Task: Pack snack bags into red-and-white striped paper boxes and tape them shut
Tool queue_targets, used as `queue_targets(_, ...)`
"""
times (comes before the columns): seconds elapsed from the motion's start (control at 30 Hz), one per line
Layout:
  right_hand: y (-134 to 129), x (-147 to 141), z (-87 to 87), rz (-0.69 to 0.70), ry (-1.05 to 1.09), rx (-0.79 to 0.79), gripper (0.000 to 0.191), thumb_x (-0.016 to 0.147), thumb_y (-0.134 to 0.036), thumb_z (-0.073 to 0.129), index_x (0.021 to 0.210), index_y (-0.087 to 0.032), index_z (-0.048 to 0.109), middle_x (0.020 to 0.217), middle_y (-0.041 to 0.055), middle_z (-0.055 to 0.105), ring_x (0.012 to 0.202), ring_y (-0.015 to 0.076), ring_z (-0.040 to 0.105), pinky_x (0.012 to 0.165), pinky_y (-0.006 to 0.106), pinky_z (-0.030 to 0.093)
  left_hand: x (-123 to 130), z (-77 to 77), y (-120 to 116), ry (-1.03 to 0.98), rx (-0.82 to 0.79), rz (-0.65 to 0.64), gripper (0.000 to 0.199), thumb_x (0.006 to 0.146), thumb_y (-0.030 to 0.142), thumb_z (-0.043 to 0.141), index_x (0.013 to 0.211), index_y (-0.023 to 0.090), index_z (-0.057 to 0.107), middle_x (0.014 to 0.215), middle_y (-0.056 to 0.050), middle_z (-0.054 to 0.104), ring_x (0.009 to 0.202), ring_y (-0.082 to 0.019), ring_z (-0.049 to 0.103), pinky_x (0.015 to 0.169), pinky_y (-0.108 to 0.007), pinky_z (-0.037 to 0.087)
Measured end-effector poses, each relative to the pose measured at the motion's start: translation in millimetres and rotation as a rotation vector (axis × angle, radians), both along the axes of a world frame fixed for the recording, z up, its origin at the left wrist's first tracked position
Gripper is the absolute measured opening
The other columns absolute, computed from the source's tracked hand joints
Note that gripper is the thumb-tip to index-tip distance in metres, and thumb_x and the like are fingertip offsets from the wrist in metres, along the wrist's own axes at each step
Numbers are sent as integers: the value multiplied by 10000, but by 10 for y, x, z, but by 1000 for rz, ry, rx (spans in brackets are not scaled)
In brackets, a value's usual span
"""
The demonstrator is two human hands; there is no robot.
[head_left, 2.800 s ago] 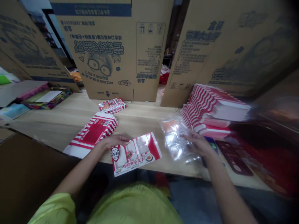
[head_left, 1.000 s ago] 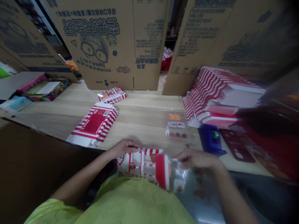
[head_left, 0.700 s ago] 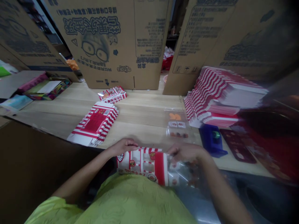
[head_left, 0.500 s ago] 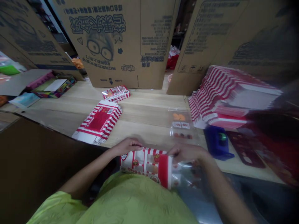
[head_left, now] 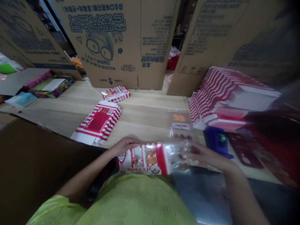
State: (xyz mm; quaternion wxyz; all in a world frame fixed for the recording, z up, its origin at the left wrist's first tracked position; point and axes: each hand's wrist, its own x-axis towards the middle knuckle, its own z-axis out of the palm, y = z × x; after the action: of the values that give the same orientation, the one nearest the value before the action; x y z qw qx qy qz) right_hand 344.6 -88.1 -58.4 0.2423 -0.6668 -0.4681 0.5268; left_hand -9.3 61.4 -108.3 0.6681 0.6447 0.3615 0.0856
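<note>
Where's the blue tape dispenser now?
The blue tape dispenser sits on the wooden table at right in the head view, just beyond the right hand, below the stack of red-striped flat cartons.

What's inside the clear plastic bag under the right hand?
The end of a red-and-white carton enters the clear plastic bag; small dark shapes show there. The right hand covers the rest.

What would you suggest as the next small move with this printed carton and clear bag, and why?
I'd probably slide the printed carton deeper into the clear plastic bag: the bag seems to cover only the carton's right end, the left hand is at the carton's left end, and the right hand is on the bag.
</note>
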Motion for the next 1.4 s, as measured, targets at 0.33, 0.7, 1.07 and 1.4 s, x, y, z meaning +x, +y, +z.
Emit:
queue_targets(0.33, 267, -602, -453, -205, 410, 91, 393, 640, -532, 727, 753, -176, 604, 598, -27, 581, 520, 109, 511, 501, 238, 392, 173, 20, 38, -31, -205, 152, 369, 681, 469, 731, 841, 138, 705, 792, -50, 711, 657, -152, 617, 612, -251, 442)
queue_targets(0.7, 323, -678, -343, -271, 412, 83, 370, 570, -414, 820, 858, -216, 697, 878, 48, 718, 825, 228, 655, 783, 382, 512, 205, -71, 110, -59, -177, 248, 398, 646, 490, 743, 763, 113, 694, 701, -40, 689, 584, -129, 587, 564, -239, 412)
queue_targets(1.07, 432, -901, -279, -248, 402, -8, 398, 558, -405, 809, 876, -196, 692, 827, 46, 724, 731, 234, 670, 713, 390, 529, 173, -96, 133, -92, -176, 235, 379, 666, 477, 735, 785, 120, 691, 700, -29, 671, 573, -109, 563, 548, -224, 404)
queue_targets(1.4, 552, -822, -402, -442, 321, 182, 368, 490, -449, 827, 623, -174, 621, 630, 8, 656, 602, 161, 582, 598, 280, 448, 242, 102, 337, -102, -181, 50, 381, 735, 482, 682, 880, 130, 663, 768, -45, 675, 607, -117, 579, 568, -228, 424)
